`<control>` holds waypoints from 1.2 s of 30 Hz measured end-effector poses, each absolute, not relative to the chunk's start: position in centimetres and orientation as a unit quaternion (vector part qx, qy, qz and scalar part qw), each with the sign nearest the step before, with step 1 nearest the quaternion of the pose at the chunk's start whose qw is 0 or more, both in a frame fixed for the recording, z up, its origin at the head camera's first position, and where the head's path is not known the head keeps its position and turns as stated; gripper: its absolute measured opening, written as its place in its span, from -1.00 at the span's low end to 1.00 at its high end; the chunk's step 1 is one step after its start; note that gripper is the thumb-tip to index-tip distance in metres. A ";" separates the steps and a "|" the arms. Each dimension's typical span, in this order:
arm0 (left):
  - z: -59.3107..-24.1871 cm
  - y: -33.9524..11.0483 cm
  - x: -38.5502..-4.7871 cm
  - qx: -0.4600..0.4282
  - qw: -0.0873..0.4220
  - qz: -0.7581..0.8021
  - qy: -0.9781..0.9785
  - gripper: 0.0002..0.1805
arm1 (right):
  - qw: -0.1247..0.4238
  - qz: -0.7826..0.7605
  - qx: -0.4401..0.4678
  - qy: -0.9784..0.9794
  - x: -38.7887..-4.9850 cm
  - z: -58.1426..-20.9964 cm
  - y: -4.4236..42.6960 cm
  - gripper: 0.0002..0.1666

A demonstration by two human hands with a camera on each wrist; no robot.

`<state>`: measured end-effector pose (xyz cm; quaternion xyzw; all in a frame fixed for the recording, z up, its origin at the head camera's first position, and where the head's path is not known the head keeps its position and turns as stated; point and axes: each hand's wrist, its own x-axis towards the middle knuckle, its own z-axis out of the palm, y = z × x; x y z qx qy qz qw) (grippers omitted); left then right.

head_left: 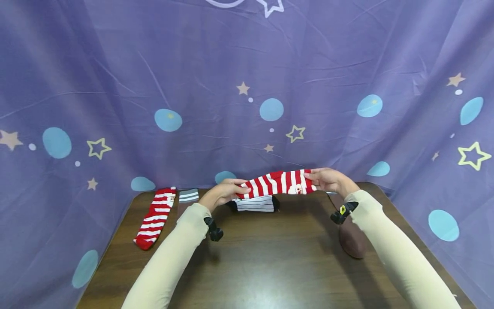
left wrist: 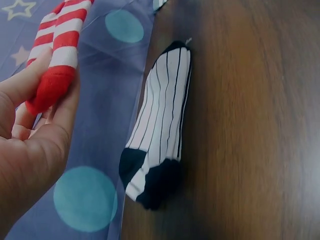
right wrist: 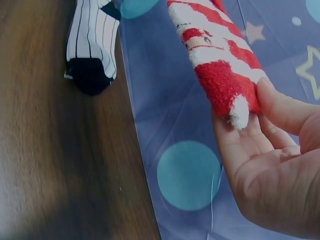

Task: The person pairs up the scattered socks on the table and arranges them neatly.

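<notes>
Above the far edge of the bench [head_left: 270,253], we see a red-and-white striped sock [head_left: 275,183] stretched sideways between two hands, in front of a purple curtain [head_left: 216,64]. The left hand [head_left: 224,192] pinches one end and the right hand [head_left: 332,179] the other; each grip is closed to the sock's thickness, thumb against fingers. From the head alone we could not make out the ends well — the left wrist view gives us the plain red toe, and the right wrist view the fuzzy bearded face [right wrist: 202,42] and white tuft [right wrist: 240,112] near the right fingers. Just below the held sock lies a white sock with thin dark stripes [head_left: 255,204], whose dark heel and toe show fully only from the left wrist. Only the head view shows us the second red-and-white sock [head_left: 156,218] lying at the left, a grey-topped sock [head_left: 188,196] beside it, and a brown sock [head_left: 352,240] partly behind the right forearm.
</notes>
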<state>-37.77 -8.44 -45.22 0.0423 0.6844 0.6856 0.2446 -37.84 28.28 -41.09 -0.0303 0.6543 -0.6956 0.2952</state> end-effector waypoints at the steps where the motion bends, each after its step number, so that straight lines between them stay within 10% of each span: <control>1: -45.2 -8.7 -37.8 0.044 0.245 0.685 0.685 -0.45 | 0.296 -0.695 -0.030 0.654 -37.8 -41.1 28.1 -0.73; 36: -45.9 -13.6 -36.3 0.022 0.253 0.713 0.654 -0.55 | 0.302 -0.715 0.002 0.630 -37.8 -43.4 24.0 -0.82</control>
